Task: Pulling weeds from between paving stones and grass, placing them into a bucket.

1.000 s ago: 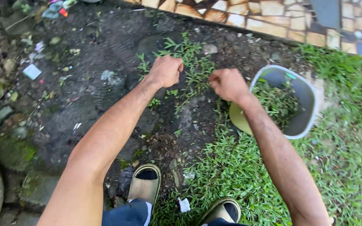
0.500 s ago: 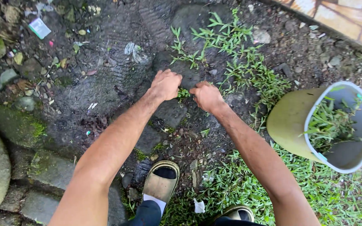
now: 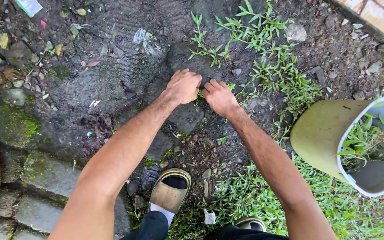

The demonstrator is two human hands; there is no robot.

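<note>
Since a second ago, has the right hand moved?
Yes. The right hand moved away from the bucket, leftward, now beside the left hand at a small weed.

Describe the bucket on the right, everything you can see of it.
The olive-green plastic bucket with a pale grey rim lies tipped on its side at the right edge, mouth facing right and partly cut off by the frame. Its smooth outer wall looks dull and slightly soiled. Inside sits a loose heap of pulled green weeds against a grey inner wall. It rests on the green grass, beside dark soil. Neither hand touches it.
</note>
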